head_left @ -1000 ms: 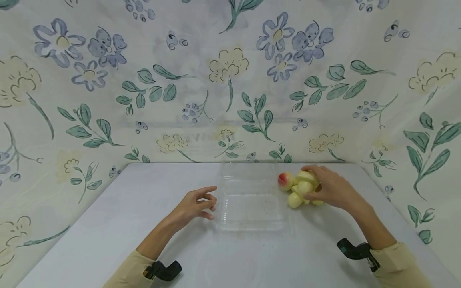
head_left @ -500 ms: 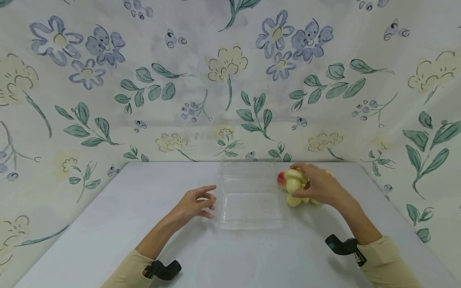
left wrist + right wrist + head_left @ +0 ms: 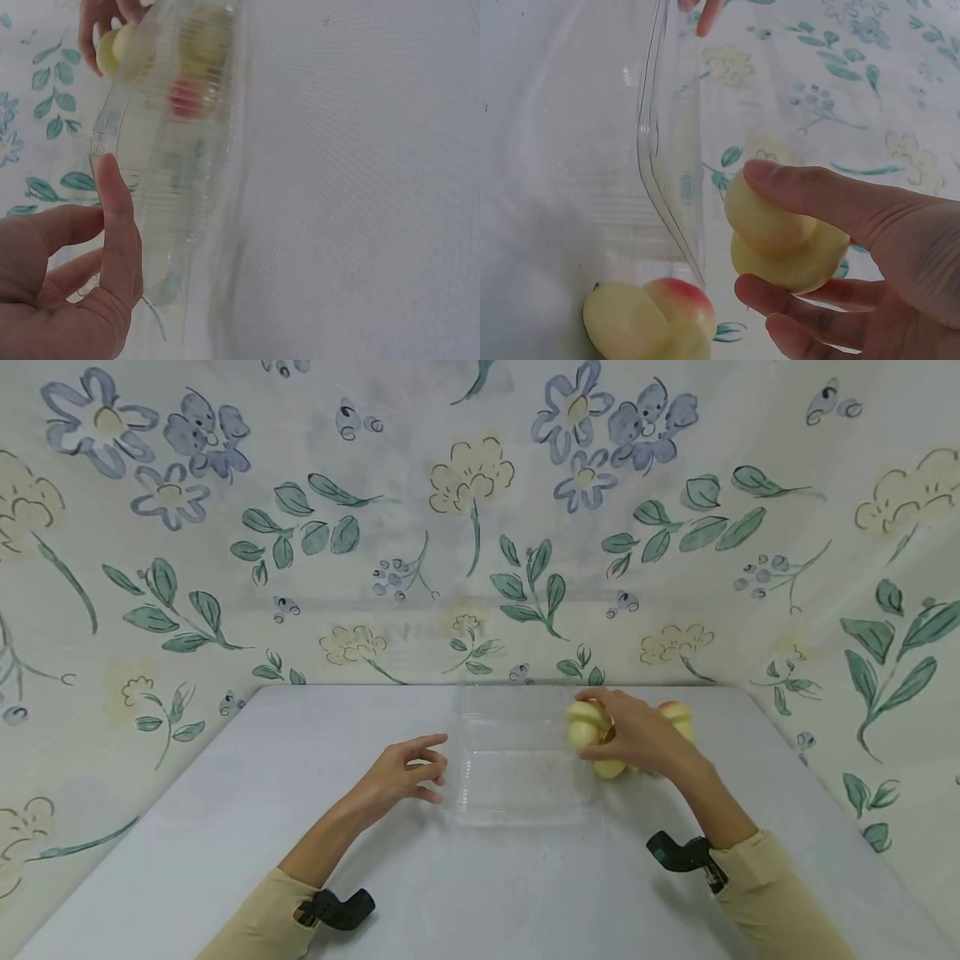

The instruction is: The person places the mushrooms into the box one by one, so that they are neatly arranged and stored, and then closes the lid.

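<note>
Swinging left, away from remaining fruits [image 3: 624, 322]: right hand [image 3: 643, 735], clamped on two pale fruits [image 3: 767, 223], now at right edge of clear container [image 3: 525, 789]; carry looks under way. Left hand [image 3: 401, 775], fingers loose, nothing gripped, near opposite rim.

The light is soft and rather even, a little dim, and the shadows suggest that it comes from above. On the white tabletop [image 3: 225, 827], faint shadows with soft borders lie near both forearms [image 3: 330, 837]. The clear container [image 3: 517, 787] shows mainly by thin glints on its edges, so its outline is partly lost. In the head view, the flowered cloth [image 3: 480, 527] looks stretched toward the sides. The left wrist view is hazy, and the fruits [image 3: 202, 45] behind the plastic appear smeared. In the right wrist view, small glare spots mark the container.
</note>
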Motion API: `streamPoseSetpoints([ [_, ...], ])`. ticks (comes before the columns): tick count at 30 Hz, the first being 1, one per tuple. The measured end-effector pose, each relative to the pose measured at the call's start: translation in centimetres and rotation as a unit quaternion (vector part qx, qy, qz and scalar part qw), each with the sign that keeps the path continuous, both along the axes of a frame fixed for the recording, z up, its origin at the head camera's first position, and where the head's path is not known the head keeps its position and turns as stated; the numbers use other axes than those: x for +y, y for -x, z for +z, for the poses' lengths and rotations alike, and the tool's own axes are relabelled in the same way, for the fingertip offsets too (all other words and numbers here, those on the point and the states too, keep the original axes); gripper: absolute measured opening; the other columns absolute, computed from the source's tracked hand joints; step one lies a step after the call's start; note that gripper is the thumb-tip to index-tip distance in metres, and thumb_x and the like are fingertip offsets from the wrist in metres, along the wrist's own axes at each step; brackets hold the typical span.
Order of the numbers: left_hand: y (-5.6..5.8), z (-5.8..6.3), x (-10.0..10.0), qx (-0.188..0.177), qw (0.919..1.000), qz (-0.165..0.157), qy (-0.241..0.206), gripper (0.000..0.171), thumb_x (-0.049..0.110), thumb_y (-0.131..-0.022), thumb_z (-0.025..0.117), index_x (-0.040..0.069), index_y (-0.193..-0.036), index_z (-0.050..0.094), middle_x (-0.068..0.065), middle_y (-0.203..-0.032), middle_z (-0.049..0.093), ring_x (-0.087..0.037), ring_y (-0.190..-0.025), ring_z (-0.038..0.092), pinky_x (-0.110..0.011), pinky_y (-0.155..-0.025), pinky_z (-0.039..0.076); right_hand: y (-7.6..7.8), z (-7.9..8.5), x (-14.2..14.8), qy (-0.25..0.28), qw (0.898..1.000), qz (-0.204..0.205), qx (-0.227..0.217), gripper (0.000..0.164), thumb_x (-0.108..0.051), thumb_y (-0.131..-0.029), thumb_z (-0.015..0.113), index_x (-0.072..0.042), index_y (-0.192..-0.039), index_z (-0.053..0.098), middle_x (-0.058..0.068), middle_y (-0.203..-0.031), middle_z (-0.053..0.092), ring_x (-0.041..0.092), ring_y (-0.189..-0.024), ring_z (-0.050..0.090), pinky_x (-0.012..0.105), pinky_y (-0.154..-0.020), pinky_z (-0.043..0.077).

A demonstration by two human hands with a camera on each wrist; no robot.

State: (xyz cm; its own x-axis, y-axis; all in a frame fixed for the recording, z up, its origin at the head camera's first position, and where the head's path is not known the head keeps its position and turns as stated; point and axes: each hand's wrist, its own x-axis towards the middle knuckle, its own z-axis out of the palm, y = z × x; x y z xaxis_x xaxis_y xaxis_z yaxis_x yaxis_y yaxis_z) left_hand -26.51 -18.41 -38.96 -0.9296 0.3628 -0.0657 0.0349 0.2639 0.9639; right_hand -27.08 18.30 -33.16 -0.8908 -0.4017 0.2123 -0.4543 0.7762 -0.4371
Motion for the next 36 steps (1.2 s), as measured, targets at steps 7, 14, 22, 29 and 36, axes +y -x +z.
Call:
streamPoseSetpoints([
  [7,0.0,0.1,0.1,-0.002,1.0,0.005,0.003,0.06,0.009,-0.097,0.06,0.002,-0.15,0.035,-0.024,-0.119,0.053,-0.017,-0.088,0.06,-0.033,-0.073,0.063,0.4,-0.1,-0.8,-0.009,1.0,0.001,0.002,0.075,-0.036,-0.074,0.085,-0.019,-0.138,0.049,0.004,-0.113,0.063,0.018,-0.091,0.057,0.032,-0.077,0.049],
  [14,-0.1,0.0,0.1,0.0,1.0,0.008,0.001,0.059,0.008,-0.097,0.059,0.001,-0.15,0.035,-0.026,-0.119,0.053,-0.017,-0.086,0.06,-0.034,-0.072,0.064,1.1,0.0,-2.0,-0.002,0.999,0.04,-0.009,0.075,-0.03,-0.075,0.086,-0.014,-0.139,0.049,0.006,-0.109,0.062,0.016,-0.081,0.059,0.027,-0.071,0.052],
  [22,-0.2,0.2,0.2,-0.001,0.9999,0.011,0.003,0.06,0.008,-0.096,0.06,0.002,-0.15,0.035,-0.025,-0.119,0.053,-0.017,-0.086,0.06,-0.033,-0.071,0.063,1.3,0.1,-4.1,0.006,0.998,0.065,-0.022,0.076,-0.031,-0.074,0.086,-0.015,-0.139,0.049,0.004,-0.111,0.062,0.017,-0.082,0.061,0.026,-0.072,0.053],
  [29,-0.1,0.3,0.1,-0.001,1.0,0.01,0.0,0.06,0.009,-0.096,0.06,0.001,-0.15,0.035,-0.026,-0.12,0.053,-0.015,-0.086,0.06,-0.033,-0.072,0.063,1.6,0.0,-5.9,-0.022,0.997,0.064,-0.029,0.072,-0.036,-0.074,0.085,-0.022,-0.135,0.05,0.0,-0.105,0.062,0.015,-0.085,0.056,0.028,-0.072,0.049],
  [36,-0.1,0.2,0.1,-0.001,0.9999,0.01,-0.003,0.06,0.009,-0.096,0.06,0.0,-0.15,0.035,-0.027,-0.121,0.053,-0.014,-0.086,0.06,-0.033,-0.071,0.063,1.9,0.0,-7.4,-0.042,0.996,0.072,-0.03,0.072,-0.039,-0.075,0.084,-0.022,-0.137,0.05,-0.001,-0.108,0.062,0.016,-0.09,0.055,0.029,-0.074,0.046],
])
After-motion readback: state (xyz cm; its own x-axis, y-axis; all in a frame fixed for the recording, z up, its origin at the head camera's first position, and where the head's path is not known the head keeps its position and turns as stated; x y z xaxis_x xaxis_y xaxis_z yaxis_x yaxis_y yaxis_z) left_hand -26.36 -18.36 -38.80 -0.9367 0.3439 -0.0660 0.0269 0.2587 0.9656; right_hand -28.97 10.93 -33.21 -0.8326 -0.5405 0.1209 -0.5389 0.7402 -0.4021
